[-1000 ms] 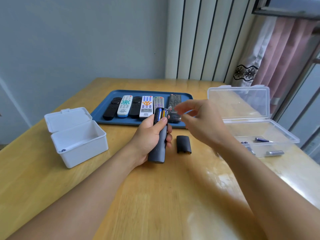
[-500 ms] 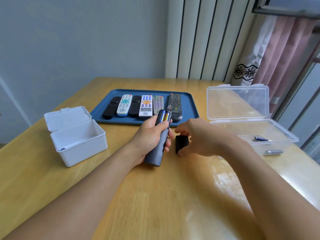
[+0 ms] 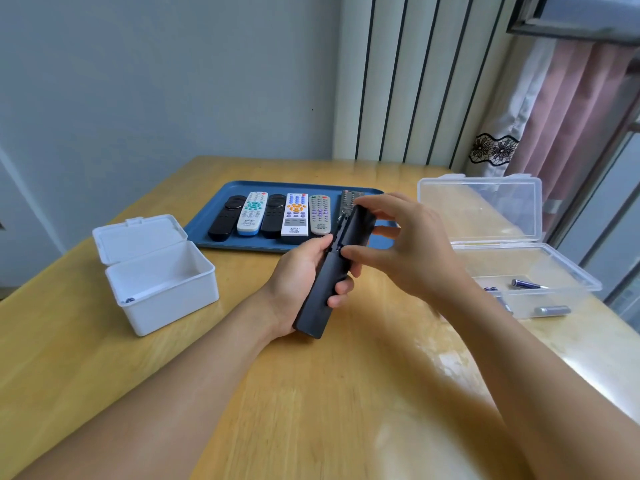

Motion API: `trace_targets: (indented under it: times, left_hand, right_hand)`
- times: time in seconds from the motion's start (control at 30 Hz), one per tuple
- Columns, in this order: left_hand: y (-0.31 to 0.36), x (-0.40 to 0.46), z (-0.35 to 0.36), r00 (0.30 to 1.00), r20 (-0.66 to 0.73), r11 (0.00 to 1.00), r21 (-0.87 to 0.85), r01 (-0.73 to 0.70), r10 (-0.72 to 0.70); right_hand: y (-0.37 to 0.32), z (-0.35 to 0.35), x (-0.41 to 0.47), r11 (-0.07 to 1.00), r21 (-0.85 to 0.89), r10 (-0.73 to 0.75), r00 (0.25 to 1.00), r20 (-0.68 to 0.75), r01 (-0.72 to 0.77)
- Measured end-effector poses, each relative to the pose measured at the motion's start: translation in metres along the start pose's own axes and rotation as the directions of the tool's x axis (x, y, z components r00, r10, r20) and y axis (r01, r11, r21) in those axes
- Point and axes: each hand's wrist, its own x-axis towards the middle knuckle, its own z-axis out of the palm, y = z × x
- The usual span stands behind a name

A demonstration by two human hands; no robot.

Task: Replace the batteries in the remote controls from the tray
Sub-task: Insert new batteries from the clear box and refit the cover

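The slim dark grey remote control (image 3: 320, 289) sits above the wooden table (image 3: 311, 393), back side up, its long axis running from near-left to far-right. The left hand (image 3: 298, 282) is wrapped around its lower half, fingers clamped on the body. At the far end the right hand (image 3: 398, 244) pinches the black battery cover (image 3: 358, 225) between thumb and fingertips, holding it over the compartment — it looks tilted, not yet seated. The cover likely must slide along that long axis toward the left hand. Beyond lies the blue tray (image 3: 214, 233) with six more remotes; left, an open white plastic box (image 3: 162, 292); right, a clear lidded box (image 3: 554, 271) holding loose batteries (image 3: 530, 284).
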Motion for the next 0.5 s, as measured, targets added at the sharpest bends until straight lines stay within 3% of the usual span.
trace_targets:
  times: [0.5]
  left_hand:
    - [0.0018, -0.0037, 0.0038, 0.999, -0.018, 0.999, 0.008, 0.041, -0.041]
  right_hand:
    - [0.0044, 0.0029, -0.0016, 0.962, 0.233, 0.139, 0.99, 0.018, -0.139]
